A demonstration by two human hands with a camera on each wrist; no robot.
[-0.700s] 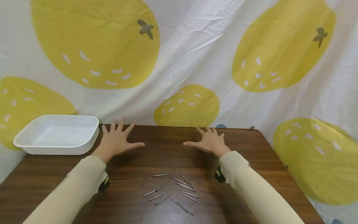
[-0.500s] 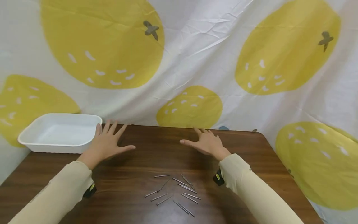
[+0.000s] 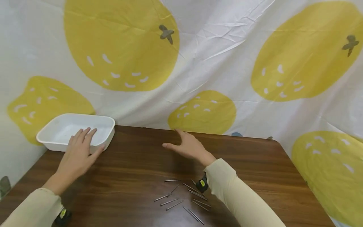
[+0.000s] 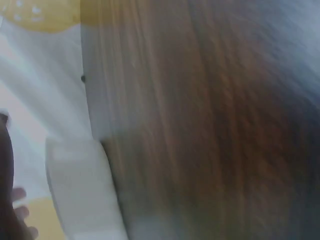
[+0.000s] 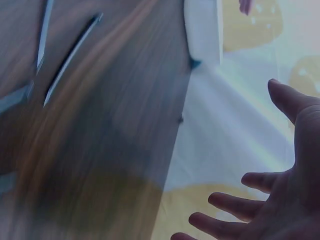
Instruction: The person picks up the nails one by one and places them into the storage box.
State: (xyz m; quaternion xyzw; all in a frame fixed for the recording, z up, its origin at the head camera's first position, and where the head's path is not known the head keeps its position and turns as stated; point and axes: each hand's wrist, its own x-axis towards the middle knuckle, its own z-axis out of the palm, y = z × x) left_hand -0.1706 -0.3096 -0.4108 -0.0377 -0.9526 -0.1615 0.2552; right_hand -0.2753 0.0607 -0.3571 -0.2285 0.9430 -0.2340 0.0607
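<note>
My left hand (image 3: pixel 76 154) is shifted leftward to the white tray (image 3: pixel 63 128), left of frame, fingers extended, right hand (image 3: pixel 188 146) spread at centre, neither gripping anything; metal nails (image 3: pixel 174 205) lie loose, lower centre, work seemingly barely begun, nearly all remaining.

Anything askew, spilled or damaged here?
No visible damage. Only the thin silver metal nails lie untidily, at mixed angles on the brown wood-grain table, outside the white round-cornered plastic tub; nothing else stands out.
</note>
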